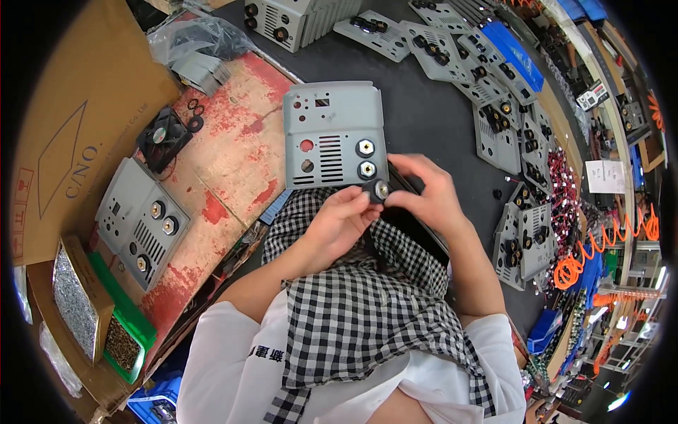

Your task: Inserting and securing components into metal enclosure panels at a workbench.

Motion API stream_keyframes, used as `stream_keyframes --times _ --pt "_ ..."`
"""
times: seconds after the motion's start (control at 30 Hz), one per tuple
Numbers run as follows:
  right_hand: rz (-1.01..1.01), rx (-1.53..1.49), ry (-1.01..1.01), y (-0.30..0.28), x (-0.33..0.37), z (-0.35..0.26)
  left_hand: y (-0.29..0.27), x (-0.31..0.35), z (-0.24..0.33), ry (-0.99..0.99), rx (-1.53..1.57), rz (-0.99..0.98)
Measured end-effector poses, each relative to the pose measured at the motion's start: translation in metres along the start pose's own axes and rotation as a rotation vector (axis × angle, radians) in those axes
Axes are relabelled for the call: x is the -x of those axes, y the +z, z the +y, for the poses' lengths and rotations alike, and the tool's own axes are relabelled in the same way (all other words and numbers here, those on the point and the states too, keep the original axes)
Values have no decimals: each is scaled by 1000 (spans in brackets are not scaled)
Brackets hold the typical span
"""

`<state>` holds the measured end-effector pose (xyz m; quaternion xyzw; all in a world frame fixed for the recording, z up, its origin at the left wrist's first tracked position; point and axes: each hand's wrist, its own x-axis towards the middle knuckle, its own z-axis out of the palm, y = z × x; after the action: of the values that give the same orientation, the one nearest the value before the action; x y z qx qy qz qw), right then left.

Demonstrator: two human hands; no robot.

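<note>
Holding one black connector (376,191) with a metal centre: left hand (344,218), thumb and fingers pinching it from the left. Right hand (429,196): fingers bent, thumb against the connector's right side, index finger by the right edge of the panel; whether it pinches anything cannot be told. Connector location: at the near right corner of a grey slotted panel (333,127), which lies before the person, partly over a dark tabletop (431,127). Panel fittings: two fitted connectors (365,148), one beyond the other along the right side; slots at centre; round holes to the left. Left side: one worn red board (236,120), bearing a second grey panel (127,212) with three connectors, a black fan (167,139), black rings (198,110) and a stack of small grey plates (201,74). Far left: one clear plastic bag (205,37); one large cardboard box (92,99). Near left: one carton of small silvery parts (75,304), beside a green bin (150,332) of small brownish parts. Far, near centre: a row of grey housings (304,25). Right side: many grey panels with black connectors (498,138), some overlapping; one bundle of red wires (565,191); one orange coiled hose (567,273).
</note>
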<state>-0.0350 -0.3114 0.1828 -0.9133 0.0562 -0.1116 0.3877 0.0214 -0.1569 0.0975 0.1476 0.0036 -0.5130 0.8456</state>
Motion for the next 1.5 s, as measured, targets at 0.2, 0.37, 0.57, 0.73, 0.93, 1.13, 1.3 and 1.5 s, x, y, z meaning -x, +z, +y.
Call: stream_keyframes --times 0.2,0.37,0.57,0.73,0.93,1.13,1.3,1.5 --pt "-128 -7 -156 10 0 -20 -2 5 6 18 -46 -66" --pt "-112 183 -291 30 -10 -25 -22 12 15 -18 26 -16" --pt "-148 252 -389 57 -23 -26 -62 38 19 6 106 126" --pt "-132 247 -249 65 -57 -7 -97 17 18 22 129 333" --pt "-196 79 -97 65 -52 16 -90 -11 32 39 313 205" --pt "-209 21 -95 59 -50 19 -86 -6 26 82 284 200" --pt "-220 5 -73 59 -51 21 -79 2 29 71 190 244" --pt "-235 4 -46 56 -48 19 -56 21 34 39 223 77"
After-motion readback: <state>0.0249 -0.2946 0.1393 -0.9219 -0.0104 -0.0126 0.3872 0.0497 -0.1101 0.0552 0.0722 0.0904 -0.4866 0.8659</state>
